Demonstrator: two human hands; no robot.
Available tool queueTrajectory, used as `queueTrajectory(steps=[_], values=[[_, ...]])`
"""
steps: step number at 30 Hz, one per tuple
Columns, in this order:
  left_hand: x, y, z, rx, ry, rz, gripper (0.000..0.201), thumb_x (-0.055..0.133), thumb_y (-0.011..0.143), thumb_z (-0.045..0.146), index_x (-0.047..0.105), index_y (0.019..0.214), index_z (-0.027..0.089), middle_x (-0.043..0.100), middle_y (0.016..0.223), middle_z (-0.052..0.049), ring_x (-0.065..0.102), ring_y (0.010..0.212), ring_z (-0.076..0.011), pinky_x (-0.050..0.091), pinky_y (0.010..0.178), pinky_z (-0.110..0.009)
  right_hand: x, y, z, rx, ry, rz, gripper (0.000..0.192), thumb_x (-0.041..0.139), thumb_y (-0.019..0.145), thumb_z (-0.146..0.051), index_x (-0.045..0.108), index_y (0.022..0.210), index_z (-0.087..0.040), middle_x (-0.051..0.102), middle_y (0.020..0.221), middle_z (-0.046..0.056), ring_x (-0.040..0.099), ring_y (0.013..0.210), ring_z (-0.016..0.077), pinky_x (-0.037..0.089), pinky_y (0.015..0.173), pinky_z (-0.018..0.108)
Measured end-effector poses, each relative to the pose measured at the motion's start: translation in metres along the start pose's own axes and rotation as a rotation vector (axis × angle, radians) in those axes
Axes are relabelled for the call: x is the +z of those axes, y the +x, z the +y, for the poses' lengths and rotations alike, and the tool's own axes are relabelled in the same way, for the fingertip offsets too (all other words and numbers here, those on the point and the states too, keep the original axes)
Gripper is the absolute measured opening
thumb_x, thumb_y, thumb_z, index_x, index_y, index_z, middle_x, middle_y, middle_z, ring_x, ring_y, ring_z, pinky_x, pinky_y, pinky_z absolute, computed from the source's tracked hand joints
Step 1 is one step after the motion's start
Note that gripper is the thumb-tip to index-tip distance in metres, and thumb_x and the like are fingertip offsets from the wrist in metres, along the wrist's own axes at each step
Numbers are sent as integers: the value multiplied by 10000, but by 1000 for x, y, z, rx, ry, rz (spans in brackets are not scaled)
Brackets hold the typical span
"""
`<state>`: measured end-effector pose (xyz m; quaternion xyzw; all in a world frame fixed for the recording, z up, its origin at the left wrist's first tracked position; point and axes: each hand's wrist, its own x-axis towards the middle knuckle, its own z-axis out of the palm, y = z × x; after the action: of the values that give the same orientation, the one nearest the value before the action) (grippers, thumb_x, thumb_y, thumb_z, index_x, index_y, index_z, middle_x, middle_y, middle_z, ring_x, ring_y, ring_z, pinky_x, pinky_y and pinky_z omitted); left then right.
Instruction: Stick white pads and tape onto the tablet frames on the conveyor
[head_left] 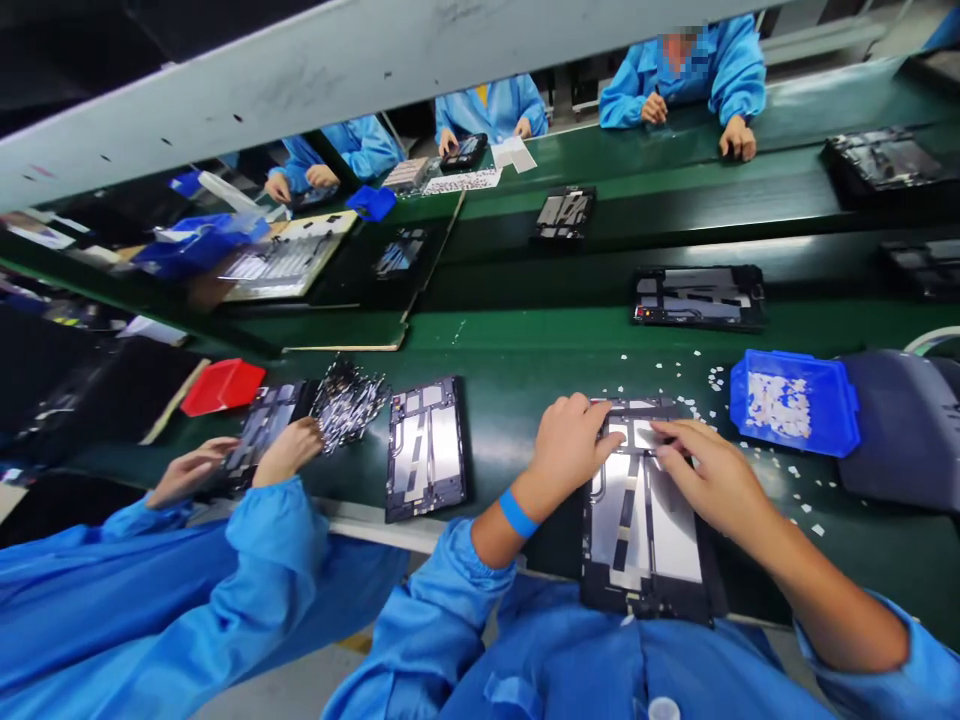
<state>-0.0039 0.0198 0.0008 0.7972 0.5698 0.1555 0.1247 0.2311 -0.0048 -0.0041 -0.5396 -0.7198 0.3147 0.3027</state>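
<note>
A black tablet frame (643, 545) with silver panels lies on the green bench in front of me. My left hand (568, 443) rests on its upper left corner, with a blue band on the wrist. My right hand (709, 472) lies over its upper right part, fingertips pressing near the top edge. Whether a small piece sits under the fingers is hidden. A blue tray (795, 402) of small white pieces stands just right of my right hand.
A second tablet frame (426, 447) lies to the left. A co-worker's hands (281, 452) work on another frame by a pile of metal parts (347, 400) and a red tray (223, 385). White scraps (795, 485) litter the bench. Other frames ride the conveyor (697, 296); people sit opposite.
</note>
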Motion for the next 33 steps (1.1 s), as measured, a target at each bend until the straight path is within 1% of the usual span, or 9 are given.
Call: queueTrajectory(steps=[3, 5, 10, 13, 17, 20, 25, 28, 33], values=[[2, 9, 4, -48, 65, -74, 184, 680, 941, 300, 738, 1085, 203, 692, 993, -107, 650, 921, -291, 521, 823, -411, 11, 14, -10, -17, 15, -2, 328, 539, 977, -377, 758, 1175, -235, 755, 1094, 84, 713, 886, 236, 586, 796, 372], [7, 7, 4, -98, -35, -33, 117, 617, 947, 192, 722, 992, 218, 695, 957, -78, 661, 903, -253, 523, 821, -371, 18, 20, -12, -9, 26, -5, 317, 538, 974, -361, 768, 1157, -242, 766, 1039, 69, 716, 865, 230, 573, 767, 359], [21, -15, 3, -323, -573, 187, 127, 593, 913, 149, 695, 945, 217, 718, 893, -33, 686, 839, -188, 527, 773, -306, 38, 34, -14, 28, 106, -88, 294, 551, 943, -294, 773, 1129, -246, 806, 991, 37, 746, 872, 217, 563, 786, 339], [28, -24, 5, -501, -918, 231, 75, 630, 889, 199, 673, 950, 203, 714, 835, -16, 683, 778, -167, 524, 717, -278, 53, 41, -16, 73, 164, -95, 224, 580, 911, -270, 769, 1031, -254, 806, 902, 18, 748, 804, 207, 556, 740, 325], [31, -25, 5, -557, -1117, 268, 75, 686, 836, 211, 646, 898, 197, 704, 816, -7, 674, 775, -150, 518, 726, -262, 64, 46, -18, 68, 202, -80, 155, 576, 911, -265, 730, 924, -255, 786, 850, 5, 735, 782, 201, 530, 720, 313], [31, -24, 4, -542, -1163, 275, 93, 706, 829, 221, 636, 886, 196, 708, 823, -11, 677, 783, -149, 520, 735, -263, 66, 47, -17, 61, 169, -82, 136, 574, 920, -272, 709, 929, -254, 772, 852, 2, 717, 768, 198, 515, 714, 311], [34, -26, 4, -526, -1059, 295, 112, 710, 860, 237, 651, 949, 201, 725, 894, -33, 700, 847, -167, 543, 792, -291, 66, 40, -21, -73, -87, 52, 197, 527, 979, -268, 693, 877, -238, 744, 873, 60, 708, 844, 238, 509, 774, 342], [34, -29, 5, -485, -951, 320, 125, 700, 867, 207, 673, 989, 199, 739, 927, -46, 711, 874, -176, 559, 829, -310, 66, 33, -21, -153, -192, 45, 265, 479, 1026, -272, 734, 976, -221, 766, 954, 95, 721, 888, 255, 530, 831, 371], [24, -34, 6, -400, -813, 331, 118, 709, 881, 208, 701, 998, 205, 773, 944, -44, 743, 886, -180, 582, 844, -317, 65, 31, -10, -256, -162, 14, 238, 544, 1035, -297, 757, 1106, -220, 802, 1057, 80, 742, 974, 246, 560, 903, 382]])
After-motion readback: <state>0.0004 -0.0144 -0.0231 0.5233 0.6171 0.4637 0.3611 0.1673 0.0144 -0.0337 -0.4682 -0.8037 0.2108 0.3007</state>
